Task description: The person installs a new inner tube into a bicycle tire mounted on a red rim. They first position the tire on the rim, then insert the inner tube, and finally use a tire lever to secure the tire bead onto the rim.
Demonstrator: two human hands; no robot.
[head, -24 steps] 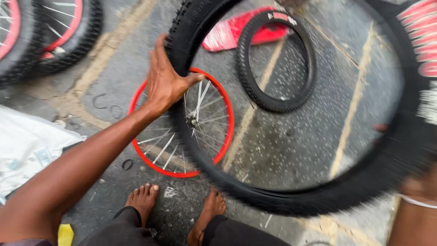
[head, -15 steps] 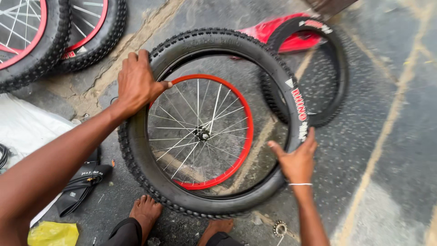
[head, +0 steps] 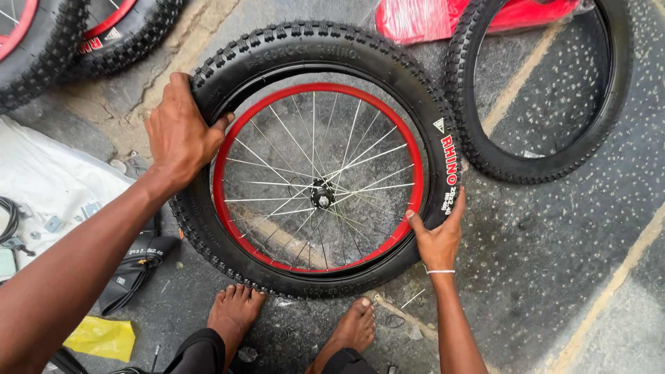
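My left hand (head: 181, 131) has its fingers curled over the far-left wall of the black knobby tyre (head: 325, 48), clamped on it; my right hand (head: 436, 239) pinches the near-right wall. The tyre lies flat on the ground around the red spoked rim (head: 315, 92), which sits just inside both hands, near my feet (head: 235, 312).

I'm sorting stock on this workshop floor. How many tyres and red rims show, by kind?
Knobby black tyres: 4 (held, loose, top-left)
Red spoked rims: 3 (middle, top-left)
Total: 7
Left hand and right hand grip the held tyre.
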